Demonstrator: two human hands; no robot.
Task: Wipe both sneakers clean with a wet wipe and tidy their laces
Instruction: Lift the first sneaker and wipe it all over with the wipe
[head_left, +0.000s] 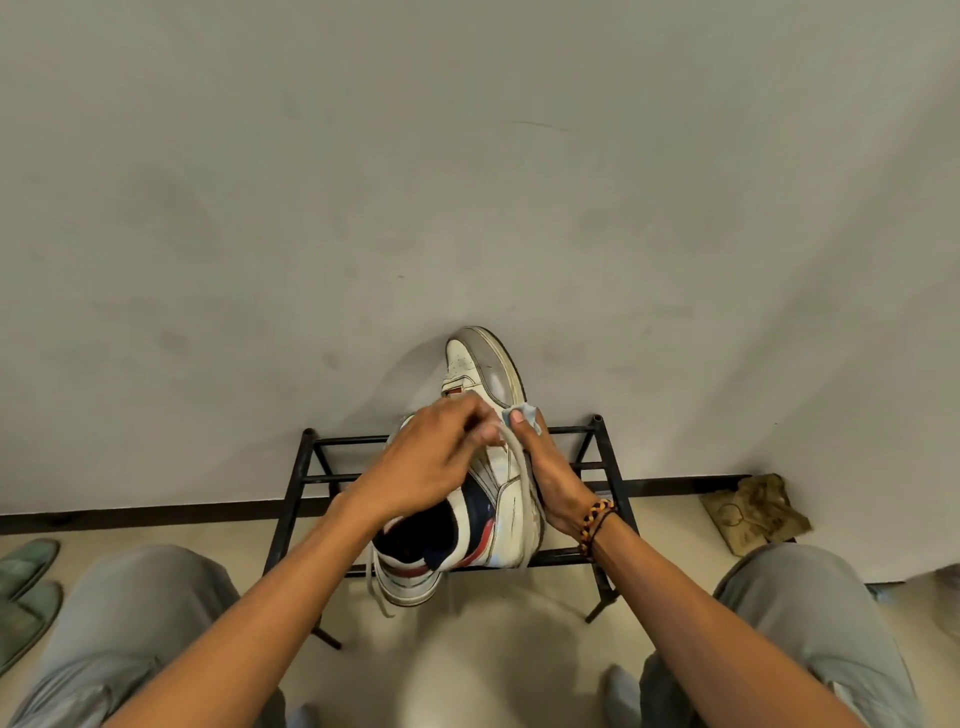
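Grey-trousered knees (140, 613) nearest; white sneaker (488, 467) tilted on its side atop black shoe rack (597, 431), toe toward wall (467, 156); left hand (431, 462) fingers curled, pinching lace (522, 467) over the shoe; right hand (550, 478) fingers pressing wet wipe (527, 413) against sole edge; green slippers (26, 587) far left.

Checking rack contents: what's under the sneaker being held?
Under the held sneaker lie the black rack bars and a second sneaker, its lace hanging over the front bar. The left hand and the held sneaker cover most of the second one.
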